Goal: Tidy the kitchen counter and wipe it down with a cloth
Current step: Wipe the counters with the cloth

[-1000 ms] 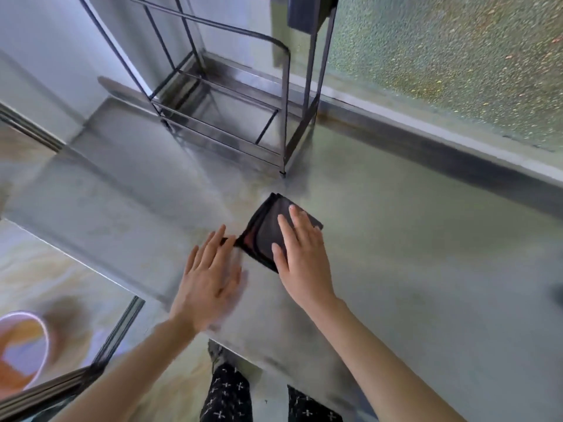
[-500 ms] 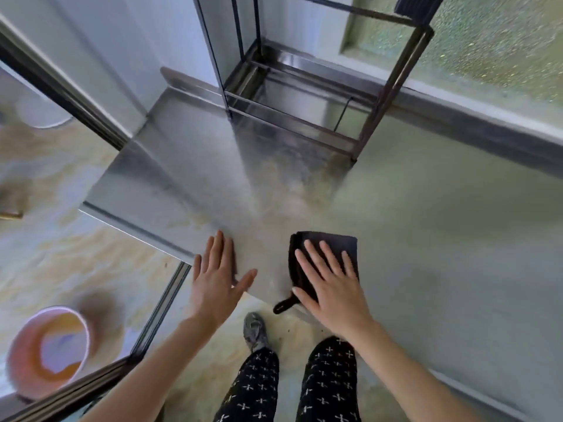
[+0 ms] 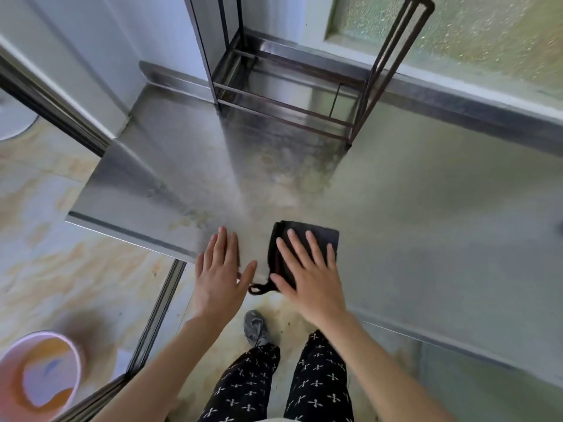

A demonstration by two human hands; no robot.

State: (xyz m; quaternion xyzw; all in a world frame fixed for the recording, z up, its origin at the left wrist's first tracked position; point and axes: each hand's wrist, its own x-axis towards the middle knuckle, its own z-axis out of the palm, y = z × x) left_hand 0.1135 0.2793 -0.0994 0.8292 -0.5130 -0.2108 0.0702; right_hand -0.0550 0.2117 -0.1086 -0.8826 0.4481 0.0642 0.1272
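A folded black cloth (image 3: 321, 237) lies on the steel counter (image 3: 426, 239) at its front edge, and a loop of the cloth hangs over that edge. My right hand (image 3: 307, 275) presses flat on the cloth with straight, spread fingers. My left hand (image 3: 221, 269) lies flat at the counter's front corner, just left of the cloth, fingers straight and holding nothing. The counter surface shows dull smears and brownish stains in front of the rack.
An empty dark metal rack (image 3: 292, 95) stands at the back of the counter against the frosted window (image 3: 472, 35). The counter ends in a left edge (image 3: 122, 229) over a tiled floor. A pink basin (image 3: 39, 376) sits on the floor at lower left. My legs and a shoe show below.
The cloth under my right hand has slid from the counter's middle back to the front edge. My left hand came along to the corner. The view has tilted down.
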